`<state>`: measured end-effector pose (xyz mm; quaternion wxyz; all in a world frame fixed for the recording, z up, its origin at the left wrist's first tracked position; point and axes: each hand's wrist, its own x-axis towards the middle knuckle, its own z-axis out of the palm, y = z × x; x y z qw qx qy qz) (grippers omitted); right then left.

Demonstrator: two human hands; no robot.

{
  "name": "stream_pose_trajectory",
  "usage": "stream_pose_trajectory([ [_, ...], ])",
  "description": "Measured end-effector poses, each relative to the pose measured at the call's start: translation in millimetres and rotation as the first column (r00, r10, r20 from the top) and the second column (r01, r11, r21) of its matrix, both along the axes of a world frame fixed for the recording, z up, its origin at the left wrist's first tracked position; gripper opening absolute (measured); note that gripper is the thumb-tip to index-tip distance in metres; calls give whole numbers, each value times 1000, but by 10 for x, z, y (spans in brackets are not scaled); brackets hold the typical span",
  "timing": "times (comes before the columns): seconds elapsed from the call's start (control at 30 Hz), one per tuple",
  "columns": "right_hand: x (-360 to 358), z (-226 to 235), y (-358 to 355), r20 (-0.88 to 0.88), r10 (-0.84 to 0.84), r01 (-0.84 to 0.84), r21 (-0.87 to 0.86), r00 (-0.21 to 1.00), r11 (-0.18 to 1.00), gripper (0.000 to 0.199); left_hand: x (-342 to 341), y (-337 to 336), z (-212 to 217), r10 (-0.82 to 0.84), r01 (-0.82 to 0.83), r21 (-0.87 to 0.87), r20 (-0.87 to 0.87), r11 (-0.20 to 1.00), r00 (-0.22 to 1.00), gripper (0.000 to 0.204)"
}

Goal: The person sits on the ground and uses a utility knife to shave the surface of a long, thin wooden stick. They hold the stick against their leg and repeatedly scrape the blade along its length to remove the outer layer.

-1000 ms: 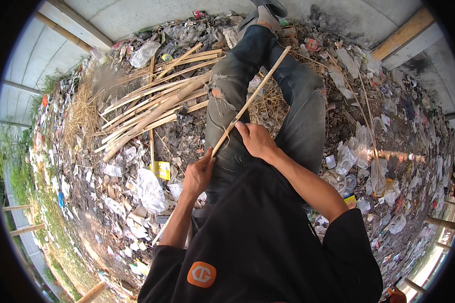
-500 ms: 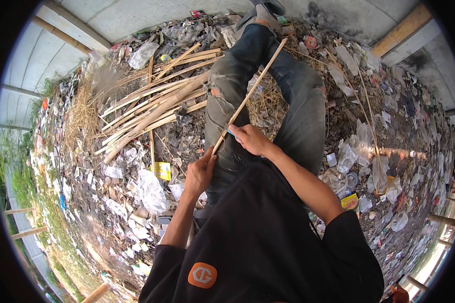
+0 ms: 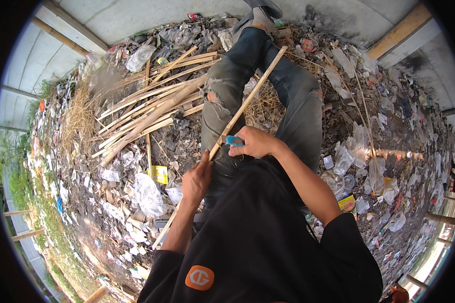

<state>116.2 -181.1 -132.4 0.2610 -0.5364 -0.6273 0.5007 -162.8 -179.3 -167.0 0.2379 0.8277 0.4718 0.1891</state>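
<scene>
My left hand (image 3: 197, 178) pinches the wooden strip (image 3: 253, 96); my right hand (image 3: 255, 143) grips a blue-handled blade (image 3: 234, 141) against it: shallow strokes seem best.

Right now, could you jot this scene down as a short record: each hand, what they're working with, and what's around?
Left hand: gripping a long wooden strip
Right hand: holding a blue-handled tool at the strip
Strip: slanting across torn trousers
Left side: pile of sticks, yellow packet
Ground: littered with scraps
Unclear: tool's exact kind
</scene>
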Motion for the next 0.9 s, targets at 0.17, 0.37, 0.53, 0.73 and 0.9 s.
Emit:
stream_pose_trajectory([
  [0.17,-87,75,-126,214,-153,138,83,965,987,56,45,35,150,9,-10,-75,-9,997,1000,37],
  [0.37,536,-87,225,363,-663,600,284,655,748,67,-92,-13,29,15,-18,-43,-52,999,999,43],
  [0.53,593,-193,321,416,-626,566,272,660,778,64,-30,-29,31,15,-14,23,-61,1000,998,44],
  [0.73,232,-238,29,329,-522,500,158,787,852,67,-8,-14,12,0,8,82,-99,997,995,44],
  [0.9,15,-368,97,216,-586,568,142,781,811,72,119,55,147,7,-6,11,-46,1000,999,40],
])
